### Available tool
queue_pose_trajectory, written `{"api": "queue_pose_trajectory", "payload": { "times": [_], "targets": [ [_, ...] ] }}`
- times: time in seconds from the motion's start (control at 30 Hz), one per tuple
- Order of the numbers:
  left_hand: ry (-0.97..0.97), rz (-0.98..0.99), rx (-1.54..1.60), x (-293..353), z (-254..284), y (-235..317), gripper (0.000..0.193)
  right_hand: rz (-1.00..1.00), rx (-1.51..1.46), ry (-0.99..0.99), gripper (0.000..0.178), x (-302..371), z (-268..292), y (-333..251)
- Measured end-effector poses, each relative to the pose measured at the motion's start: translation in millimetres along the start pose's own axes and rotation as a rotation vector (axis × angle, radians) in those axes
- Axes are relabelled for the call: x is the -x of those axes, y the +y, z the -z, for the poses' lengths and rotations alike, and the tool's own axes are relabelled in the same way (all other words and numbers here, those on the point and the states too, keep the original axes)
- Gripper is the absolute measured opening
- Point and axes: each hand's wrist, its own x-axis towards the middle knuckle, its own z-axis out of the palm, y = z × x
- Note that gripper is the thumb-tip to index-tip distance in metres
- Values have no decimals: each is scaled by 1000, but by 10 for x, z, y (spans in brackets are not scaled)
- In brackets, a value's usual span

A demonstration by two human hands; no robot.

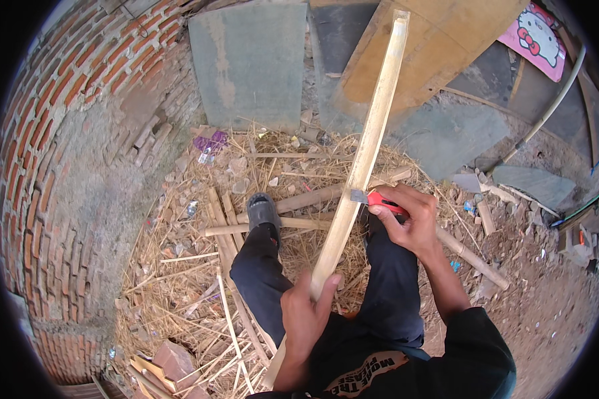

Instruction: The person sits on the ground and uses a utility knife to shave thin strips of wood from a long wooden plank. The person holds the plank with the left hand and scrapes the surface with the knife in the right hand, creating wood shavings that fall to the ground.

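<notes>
A long split bamboo strip (373, 133) slants from my lap up and away to the far side, its pale face toward me. My left hand (305, 319) is closed around its lower part, thumb laid along the near edge. In my right hand (411, 216) is a red and black utility knife (386, 202), the fingers wrapped round its handle. Its short grey blade lies against the strip around mid-length. The lower end of the strip passes behind my left hand and forearm.
Bamboo poles (472, 258) and cut slats (236, 229) lie over straw and shavings by my sandalled foot (263, 211). A brick wall (60, 193) rises on the left. Grey sheets (249, 66) and a brown board (432, 46) lean at the back; a curved pole (546, 113) stands far right.
</notes>
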Motion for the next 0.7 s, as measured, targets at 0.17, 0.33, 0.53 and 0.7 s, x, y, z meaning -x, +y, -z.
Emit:
{"api": "queue_pose_trajectory", "payload": {
  "times": [0.17, 0.33, 0.53, 0.7],
  "targets": [
    [-11, 7, 17, 59, 21, -42, 37, -43, 29, -25, 27, -124, 52, 109],
    [-51, 42, -87, 155, 65, -79, 38, -60, 3, 45, 28, -260, 48, 458],
    [-40, 71, -39, 253, 87, -170, 35, -48, 9, 15, 29, -444, 65, 657],
    [-57, 97, -80, 362, 142, -241, 36, -59, 16, 25, 30, -598, 93, 774]
  ]
}}
